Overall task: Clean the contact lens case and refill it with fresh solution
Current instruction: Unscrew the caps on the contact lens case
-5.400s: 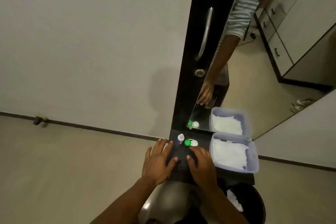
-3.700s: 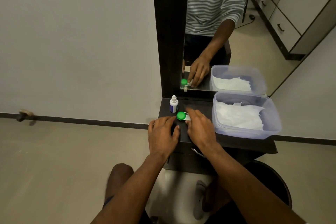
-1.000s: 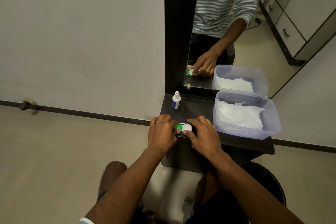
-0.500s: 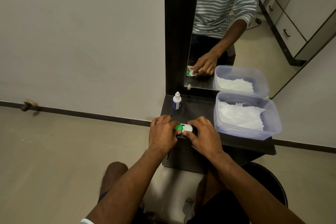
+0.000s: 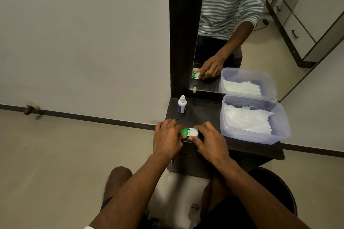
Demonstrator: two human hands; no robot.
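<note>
Case [image 5: 189, 132], green cap left and white cap right, sits at the worktop [image 5: 204, 113] front edge, left hand [image 5: 167, 138] and right hand [image 5: 210, 140] pinching it. Bottle [image 5: 182, 104] label is unreadable.

Lens case [image 5: 189, 132] now at shelf's front edge

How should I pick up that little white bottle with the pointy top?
Probably by its round body, below the nozzle. The little bottle stands upright at the back left corner of the dark shelf, apart from the plastic box and from both hands at the case. Come from the front or from above and pinch its sides between thumb and fingers; the narrow tip gives less to hold.
</note>
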